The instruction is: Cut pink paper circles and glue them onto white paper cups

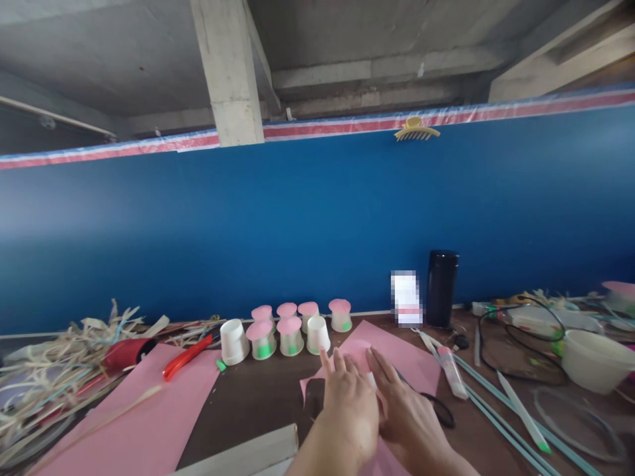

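Note:
My left hand (351,400) lies on a sheet of pink paper (414,360), its fingers stretched forward and a little apart. Beside it, touching or nearly touching, my right hand (409,406) rests on the same paper with fingers straight. A small white bit shows between the hands; what it is stays hidden. A black loop (443,411) sticks out past my right hand. Just beyond my left fingertips stands an upside-down white paper cup (318,334). Several more cups stand around it, many topped with pink paper discs, such as the cup with green patches (261,340).
Left lie another pink sheet (149,423), a red-handled tool (187,357) and a heap of pale strips (49,377). A black bottle (441,287) stands behind. To the right are a glue tube (452,372), a white pen (523,410), pale blue strips and a white tub (598,360).

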A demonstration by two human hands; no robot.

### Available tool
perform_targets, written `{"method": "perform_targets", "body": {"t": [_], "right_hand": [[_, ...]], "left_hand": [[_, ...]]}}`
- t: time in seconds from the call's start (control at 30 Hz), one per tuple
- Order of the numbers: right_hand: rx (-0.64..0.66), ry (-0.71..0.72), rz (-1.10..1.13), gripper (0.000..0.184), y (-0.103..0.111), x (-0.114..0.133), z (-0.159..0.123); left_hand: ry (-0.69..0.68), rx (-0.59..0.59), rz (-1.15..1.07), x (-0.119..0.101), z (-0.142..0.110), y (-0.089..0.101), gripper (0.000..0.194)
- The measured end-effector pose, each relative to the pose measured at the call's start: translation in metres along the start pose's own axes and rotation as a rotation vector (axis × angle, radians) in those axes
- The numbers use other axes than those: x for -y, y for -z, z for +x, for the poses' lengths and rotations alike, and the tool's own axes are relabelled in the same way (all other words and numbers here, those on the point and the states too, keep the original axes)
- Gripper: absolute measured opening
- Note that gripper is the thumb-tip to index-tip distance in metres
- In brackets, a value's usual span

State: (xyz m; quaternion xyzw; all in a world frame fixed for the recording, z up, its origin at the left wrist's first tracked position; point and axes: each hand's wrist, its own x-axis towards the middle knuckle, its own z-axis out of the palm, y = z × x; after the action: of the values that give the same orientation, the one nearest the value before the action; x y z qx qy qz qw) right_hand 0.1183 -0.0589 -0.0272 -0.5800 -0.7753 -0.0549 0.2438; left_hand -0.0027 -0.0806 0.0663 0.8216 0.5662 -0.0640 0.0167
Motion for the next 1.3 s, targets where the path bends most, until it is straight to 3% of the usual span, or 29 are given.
{"method": "perform_targets", "body": {"t": [0.37,0.43,0.63,1.03,1.3], "right_hand": [[-0.031,0.017,0.015,0.072,-0.002,-0.002,-0.002],[-0.023,0.011,0.03,0.068,0.0,-0.001,-0.001],[0.045,0.009,0.047,0.059,0.015,0.005,0.001],[0.043,0.038,-0.048,0.064,0.015,0.007,-0.003],[0.08,0.041,-0.108,0.063,0.02,0.011,-0.002]], "left_hand": [[0.046,0.0,0.042,-0.004,0.003,-0.006,0.076],[0.033,-0.026,0.021,-0.006,0.005,-0.008,0.076],[0.043,-0.092,-0.036,-0.012,0.011,-0.017,0.054],[0.07,-0.214,-0.003,-0.015,0.02,-0.036,0.054],[0.071,-0.402,0.06,-0.018,0.022,-0.05,0.052]]}}
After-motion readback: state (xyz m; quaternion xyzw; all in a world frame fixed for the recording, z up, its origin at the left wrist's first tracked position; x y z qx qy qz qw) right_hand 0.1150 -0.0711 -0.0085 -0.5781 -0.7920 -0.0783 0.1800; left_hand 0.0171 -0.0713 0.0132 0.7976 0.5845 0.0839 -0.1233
